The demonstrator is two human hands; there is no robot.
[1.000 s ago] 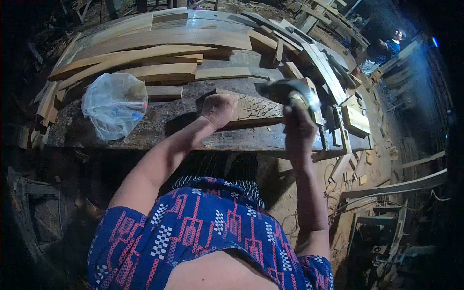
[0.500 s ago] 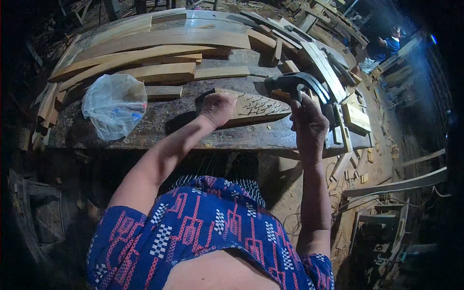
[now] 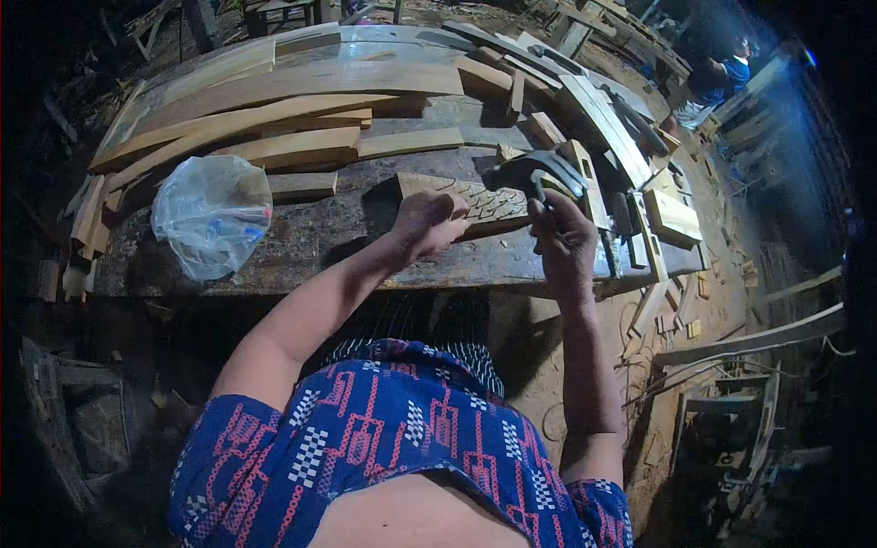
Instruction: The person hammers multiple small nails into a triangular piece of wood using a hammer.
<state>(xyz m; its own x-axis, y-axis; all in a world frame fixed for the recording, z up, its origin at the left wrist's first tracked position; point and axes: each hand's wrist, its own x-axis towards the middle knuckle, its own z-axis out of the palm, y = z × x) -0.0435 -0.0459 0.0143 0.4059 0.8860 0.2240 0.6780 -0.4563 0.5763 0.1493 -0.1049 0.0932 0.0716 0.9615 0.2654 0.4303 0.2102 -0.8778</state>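
A hammer with a dark head is gripped by its handle in my right hand, with the head over the right end of a short wooden board. Rows of short dark marks cover the board's upper face, which lies tilted on the workbench. My left hand is closed, its fingers bunched at the board's near edge, left of the hammer. What is between those fingers I cannot tell. To the left, a clear plastic bag with small red and blue things inside stands on the bench.
Long planks and curved strips lie along the back of the workbench. At its right are narrow boards, a pale wood block and tools. Offcuts litter the floor at right. A person in blue is at the far right.
My left hand has shifted right and slightly down along the board. The hammer and my right hand have come a little left, and the view has shifted slightly.
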